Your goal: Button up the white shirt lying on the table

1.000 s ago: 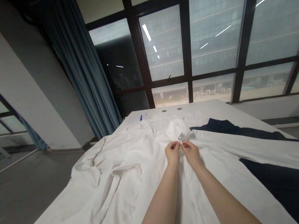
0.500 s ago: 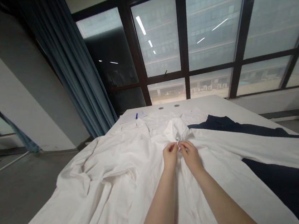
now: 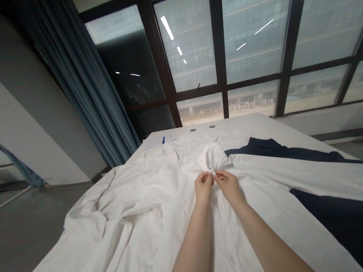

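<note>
A white cloth garment (image 3: 146, 227), probably a long-sleeved shirt or coat, lies crumpled across the table, with one long sleeve (image 3: 317, 177) reaching right. My left hand (image 3: 203, 186) and my right hand (image 3: 228, 185) meet at its middle. Their fingertips pinch the white fabric just below a raised, bunched fold (image 3: 213, 157). Between my fingers the detail is too small to tell. Under the white garment, a dark navy cloth (image 3: 348, 221) shows on the right.
A sheet of paper (image 3: 157, 142) and a blue pen (image 3: 163, 140) lie at the far end of the white table (image 3: 255, 123), which has two round holes (image 3: 203, 128). A grey floor (image 3: 24, 228) lies left of the table. Behind it are a blue curtain (image 3: 80, 86) and large dark-framed windows (image 3: 254, 27).
My hands stay on the fabric, and the fingers sit slightly further apart. The whole scene sits a little lower and further left in the view, as my head has shifted.
</note>
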Motion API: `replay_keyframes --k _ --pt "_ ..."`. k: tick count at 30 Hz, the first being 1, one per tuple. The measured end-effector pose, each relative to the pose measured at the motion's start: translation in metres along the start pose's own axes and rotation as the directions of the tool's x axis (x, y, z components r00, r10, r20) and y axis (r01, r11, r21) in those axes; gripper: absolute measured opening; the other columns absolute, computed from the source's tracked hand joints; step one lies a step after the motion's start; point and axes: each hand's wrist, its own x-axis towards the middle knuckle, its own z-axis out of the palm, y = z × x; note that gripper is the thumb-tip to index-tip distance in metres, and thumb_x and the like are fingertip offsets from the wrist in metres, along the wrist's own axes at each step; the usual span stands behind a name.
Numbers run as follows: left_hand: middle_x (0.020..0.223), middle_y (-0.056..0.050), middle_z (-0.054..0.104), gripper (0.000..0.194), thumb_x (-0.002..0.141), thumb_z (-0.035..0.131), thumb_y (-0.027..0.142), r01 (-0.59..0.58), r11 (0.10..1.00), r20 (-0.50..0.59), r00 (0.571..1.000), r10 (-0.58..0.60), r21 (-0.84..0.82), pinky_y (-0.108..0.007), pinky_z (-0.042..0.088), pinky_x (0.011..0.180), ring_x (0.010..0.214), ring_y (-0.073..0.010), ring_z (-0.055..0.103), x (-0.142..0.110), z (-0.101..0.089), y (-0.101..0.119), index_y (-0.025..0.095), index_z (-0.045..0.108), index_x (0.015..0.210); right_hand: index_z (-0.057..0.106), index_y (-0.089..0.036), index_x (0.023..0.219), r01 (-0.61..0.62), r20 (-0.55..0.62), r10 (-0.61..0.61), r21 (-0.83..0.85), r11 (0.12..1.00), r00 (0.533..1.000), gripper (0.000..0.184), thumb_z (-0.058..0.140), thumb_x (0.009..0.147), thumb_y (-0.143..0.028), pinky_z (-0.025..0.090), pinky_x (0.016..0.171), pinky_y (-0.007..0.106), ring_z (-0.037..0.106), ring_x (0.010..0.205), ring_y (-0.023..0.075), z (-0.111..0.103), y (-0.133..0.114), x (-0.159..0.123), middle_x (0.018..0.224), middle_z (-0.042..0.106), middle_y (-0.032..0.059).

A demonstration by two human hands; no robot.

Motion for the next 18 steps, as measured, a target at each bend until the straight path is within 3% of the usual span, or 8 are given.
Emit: replay_keyframes --k 9,18 --pt "0.051 0.004 0.052 0.028 0.053 0.067 0.036 0.052 0.999 0.047 0.998 -0.052 -0.001 -0.018 0.037 0.048 0.046 -0.0060 0.046 0.003 -0.005 0.009 0.014 0.057 0.067 0.062 -0.015 0.073 -0.006 0.025 0.005 0.025 1.000 1.000 0.021 0.057 0.064 -0.034 0.048 0.060 0.029 0.059 0.064 0.0168 -0.003 -0.005 0.004 0.070 0.065 0.0054" --pt "0.050 0.005 0.046 0.025 0.058 0.062 0.038 0.060 0.997 0.076 0.995 -0.064 0.049 -0.018 0.036 0.048 0.045 -0.0051 0.042 -0.002 -0.004 0.021 0.015 0.055 0.062 0.061 -0.016 0.070 0.048 0.033 -0.047 -0.026 0.999 0.998 0.017 0.055 0.066 -0.031 0.046 0.063 0.029 0.057 0.066 0.0167 -0.004 -0.010 0.003 0.070 0.063 0.0050"
